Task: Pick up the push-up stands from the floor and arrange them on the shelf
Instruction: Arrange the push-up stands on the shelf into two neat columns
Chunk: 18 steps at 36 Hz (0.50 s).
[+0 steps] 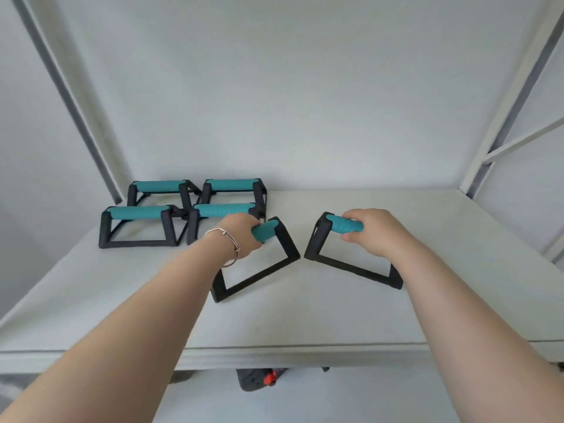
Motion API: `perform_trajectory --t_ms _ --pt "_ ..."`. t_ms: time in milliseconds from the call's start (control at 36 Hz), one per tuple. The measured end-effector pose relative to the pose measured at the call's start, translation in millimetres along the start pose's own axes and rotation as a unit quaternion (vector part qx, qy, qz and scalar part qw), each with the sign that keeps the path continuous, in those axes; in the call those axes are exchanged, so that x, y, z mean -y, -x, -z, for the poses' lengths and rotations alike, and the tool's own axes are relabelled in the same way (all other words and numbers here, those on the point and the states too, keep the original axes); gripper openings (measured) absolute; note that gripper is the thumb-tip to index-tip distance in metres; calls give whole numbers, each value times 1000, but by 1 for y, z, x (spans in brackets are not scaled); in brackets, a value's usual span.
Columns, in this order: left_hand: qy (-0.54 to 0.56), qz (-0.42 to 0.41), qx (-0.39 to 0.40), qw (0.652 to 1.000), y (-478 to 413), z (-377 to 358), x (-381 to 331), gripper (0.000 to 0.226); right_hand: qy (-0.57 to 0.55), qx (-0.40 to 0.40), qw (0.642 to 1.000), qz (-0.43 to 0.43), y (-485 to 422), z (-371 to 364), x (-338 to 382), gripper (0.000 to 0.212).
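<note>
Several push-up stands with black frames and teal grips stand in a tidy block at the back left of the white shelf (305,315); the front-left one (139,227) is nearest the edge. My left hand (239,236), with a bracelet on the wrist, is closed around the teal grip of another stand (259,270), whose frame is angled on the shelf. My right hand (375,232) grips the teal bar of a second stand (351,267), angled the other way. The two held stands sit side by side, slightly apart, in the middle of the shelf.
White shelf posts rise at the back left (76,102) and back right (503,117), with a white wall behind. Below the shelf's front edge a dark object with a red part (259,380) shows on the floor.
</note>
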<state>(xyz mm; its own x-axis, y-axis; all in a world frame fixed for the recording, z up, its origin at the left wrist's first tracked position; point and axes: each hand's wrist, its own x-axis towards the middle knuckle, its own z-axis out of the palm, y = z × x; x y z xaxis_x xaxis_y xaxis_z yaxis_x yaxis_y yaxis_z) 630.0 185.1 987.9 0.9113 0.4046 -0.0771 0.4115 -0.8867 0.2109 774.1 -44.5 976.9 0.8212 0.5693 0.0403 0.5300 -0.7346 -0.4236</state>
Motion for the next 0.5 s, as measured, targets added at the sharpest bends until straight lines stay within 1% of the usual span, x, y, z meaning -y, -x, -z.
perform_trajectory --t_ms 111,278,500 --pt "-7 -20 23 1000 22 20 72 29 -1 16 999 29 2 -34 69 33" --pt "-19 -41 49 998 49 47 160 38 3 46 997 62 1 -82 157 38" --pt "-43 -32 65 996 56 53 246 41 23 58 995 72 2 -128 220 48"
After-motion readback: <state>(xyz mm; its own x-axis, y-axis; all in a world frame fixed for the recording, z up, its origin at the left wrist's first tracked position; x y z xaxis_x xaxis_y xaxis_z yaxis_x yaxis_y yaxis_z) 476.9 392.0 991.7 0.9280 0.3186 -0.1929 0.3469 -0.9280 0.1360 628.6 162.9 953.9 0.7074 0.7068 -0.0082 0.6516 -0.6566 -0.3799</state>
